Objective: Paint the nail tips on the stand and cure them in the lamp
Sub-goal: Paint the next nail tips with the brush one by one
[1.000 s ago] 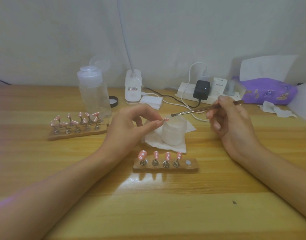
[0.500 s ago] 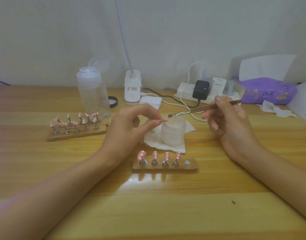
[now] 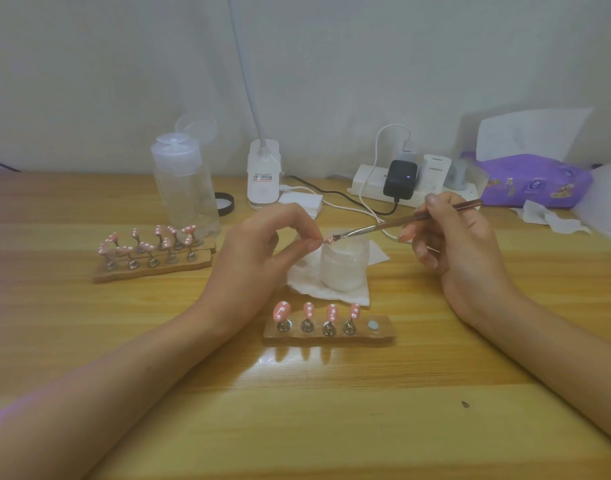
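— Pinching the nail tip [image 3: 328, 241] in the left hand [image 3: 262, 251], at twelve o'clock from the stand [image 3: 383, 336]?
— Yes; the right hand [image 3: 459, 247] grips the brush [image 3: 401, 221]. Use light strokes, wrists braced, above the jar [image 3: 343, 271]

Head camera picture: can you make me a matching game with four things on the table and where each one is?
Things:
1. brush
2. loose nail tip
3. near stand
4. clear bottle

Places:
A. pinched in the left hand
B. in front of the white jar
C. held in the right hand
D. behind the far stand, at the left

Pairs: 1-C, 2-A, 3-B, 4-D.
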`<state>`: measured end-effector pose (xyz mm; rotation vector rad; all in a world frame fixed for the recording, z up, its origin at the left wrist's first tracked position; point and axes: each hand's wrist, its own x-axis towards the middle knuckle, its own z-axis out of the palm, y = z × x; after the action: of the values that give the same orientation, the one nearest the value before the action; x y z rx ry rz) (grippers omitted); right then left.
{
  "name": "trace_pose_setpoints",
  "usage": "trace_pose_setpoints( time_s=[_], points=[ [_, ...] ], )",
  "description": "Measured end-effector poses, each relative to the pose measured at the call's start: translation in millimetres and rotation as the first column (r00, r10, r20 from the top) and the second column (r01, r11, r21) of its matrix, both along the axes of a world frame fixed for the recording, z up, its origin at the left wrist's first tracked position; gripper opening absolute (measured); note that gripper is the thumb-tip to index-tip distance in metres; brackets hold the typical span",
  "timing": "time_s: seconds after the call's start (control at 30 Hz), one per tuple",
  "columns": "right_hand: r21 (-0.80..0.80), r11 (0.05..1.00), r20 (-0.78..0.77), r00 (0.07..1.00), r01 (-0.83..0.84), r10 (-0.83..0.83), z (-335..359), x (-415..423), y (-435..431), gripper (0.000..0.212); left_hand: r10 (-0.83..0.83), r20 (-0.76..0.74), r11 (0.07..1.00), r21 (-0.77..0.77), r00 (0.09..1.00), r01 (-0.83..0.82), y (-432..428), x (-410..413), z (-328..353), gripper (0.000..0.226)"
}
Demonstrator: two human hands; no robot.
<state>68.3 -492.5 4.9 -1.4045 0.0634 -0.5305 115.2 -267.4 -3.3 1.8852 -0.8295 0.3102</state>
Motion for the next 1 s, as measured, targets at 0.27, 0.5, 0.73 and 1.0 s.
trace_pose_setpoints(
  time_s=[0.27, 0.5, 0.73, 1.0],
  points=[
    [-0.001, 1.000, -0.011, 1.000, -0.022, 0.022, 0.5, -0.4, 0.9, 0.025, -0.014, -0.025, 1.000, -0.016, 1.000, 0.013, 1.4, 3.3, -2.5, 0.010],
    [-0.005, 0.998, 0.020, 0.998, -0.067, 0.067, 1.6, -1.0, 1.5, 0.023, 0.007, -0.023, 1.000, -0.006, 1.000, -0.008, 1.5, 4.6, -3.7, 0.009],
    [0.031, 0.997, 0.022, 0.998, -0.068, 0.067, 1.7, -0.5, -0.5, 0.023, -0.001, -0.021, 1.000, -0.005, 1.000, 0.001, 1.3, 3.6, -2.9, 0.012],
    [0.031, 0.999, -0.001, 0.999, -0.033, 0.033, 1.1, -0.1, -1.3, 0.027, -0.007, -0.017, 1.000, -0.004, 1.000, 0.007, 1.4, 4.2, -3.1, 0.012]
  ],
)
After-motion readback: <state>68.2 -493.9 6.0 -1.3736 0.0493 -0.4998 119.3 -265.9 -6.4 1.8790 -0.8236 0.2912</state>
